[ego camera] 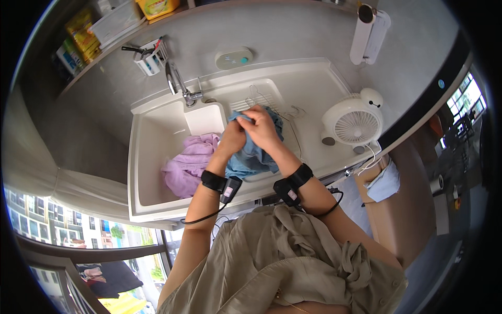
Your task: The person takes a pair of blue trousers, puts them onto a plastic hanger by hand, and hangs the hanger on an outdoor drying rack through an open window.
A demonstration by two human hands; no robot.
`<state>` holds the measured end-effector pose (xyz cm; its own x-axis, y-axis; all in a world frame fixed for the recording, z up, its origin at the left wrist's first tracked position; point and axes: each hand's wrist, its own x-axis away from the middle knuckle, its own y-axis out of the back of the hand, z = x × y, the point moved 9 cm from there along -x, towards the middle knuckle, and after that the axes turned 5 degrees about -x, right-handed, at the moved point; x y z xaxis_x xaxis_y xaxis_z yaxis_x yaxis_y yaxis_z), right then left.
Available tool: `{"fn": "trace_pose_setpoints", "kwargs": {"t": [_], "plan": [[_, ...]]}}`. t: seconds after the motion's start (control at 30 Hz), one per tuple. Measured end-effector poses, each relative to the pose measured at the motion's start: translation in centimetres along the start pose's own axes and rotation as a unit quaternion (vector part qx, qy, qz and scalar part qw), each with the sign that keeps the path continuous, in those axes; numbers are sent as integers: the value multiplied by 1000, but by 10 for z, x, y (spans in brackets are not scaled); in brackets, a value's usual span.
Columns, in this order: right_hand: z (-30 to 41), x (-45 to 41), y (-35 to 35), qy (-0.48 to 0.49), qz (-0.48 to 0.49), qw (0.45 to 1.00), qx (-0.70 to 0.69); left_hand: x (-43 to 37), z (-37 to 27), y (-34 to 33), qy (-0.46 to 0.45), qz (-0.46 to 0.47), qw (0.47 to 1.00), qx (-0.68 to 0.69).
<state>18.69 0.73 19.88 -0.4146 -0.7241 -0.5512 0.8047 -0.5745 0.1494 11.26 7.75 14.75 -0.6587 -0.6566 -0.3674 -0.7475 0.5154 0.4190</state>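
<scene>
A bunched blue garment (pixel 251 157) lies over the ribbed washboard part (pixel 274 100) of the white laundry sink (pixel 151 125). My left hand (pixel 234 137) grips its upper part, fingers curled into the cloth. Close beside it, my right hand (pixel 259 125) pinches the same cloth between thumb and fingers. The two hands nearly touch and hide part of the fabric. In the basin to the left rests a crumpled lilac garment (pixel 190 165), its right side partly behind my left wrist. Thin wire hangers (pixel 253 94) lie behind and to the right of the blue garment.
A chrome faucet (pixel 188 92) rises behind the basin. On the right of the counter stands a white fan (pixel 357 121) with a cable over the edge. A white utensil holder (pixel 151 61) and a rounded device (pixel 234 58) are on the wall, under a shelf (pixel 117 43).
</scene>
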Motion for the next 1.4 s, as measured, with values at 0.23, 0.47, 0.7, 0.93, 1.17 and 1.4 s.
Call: {"fn": "trace_pose_setpoints", "kwargs": {"t": [0.23, 0.47, 0.7, 0.93, 1.17, 1.4], "plan": [[17, 9, 7, 42, 0, 999, 10, 0, 8, -12, 107, 79, 939, 316], [-21, 18, 24, -132, 88, 951, -267, 3, 55, 1, 138, 65, 973, 171], [-107, 46, 40, -158, 37, 984, 78, 3, 20, -15, 129, 127, 943, 279], [-103, 51, 51, -172, -22, 985, 20, 30, 94, -26, 191, 233, 919, 255], [-100, 47, 41, -120, 24, 992, 41, 54, 64, -44, 221, 300, 875, 308], [-106, 50, 38, -146, 2, 989, 36, 47, 84, -29, 161, 300, 918, 204]]}}
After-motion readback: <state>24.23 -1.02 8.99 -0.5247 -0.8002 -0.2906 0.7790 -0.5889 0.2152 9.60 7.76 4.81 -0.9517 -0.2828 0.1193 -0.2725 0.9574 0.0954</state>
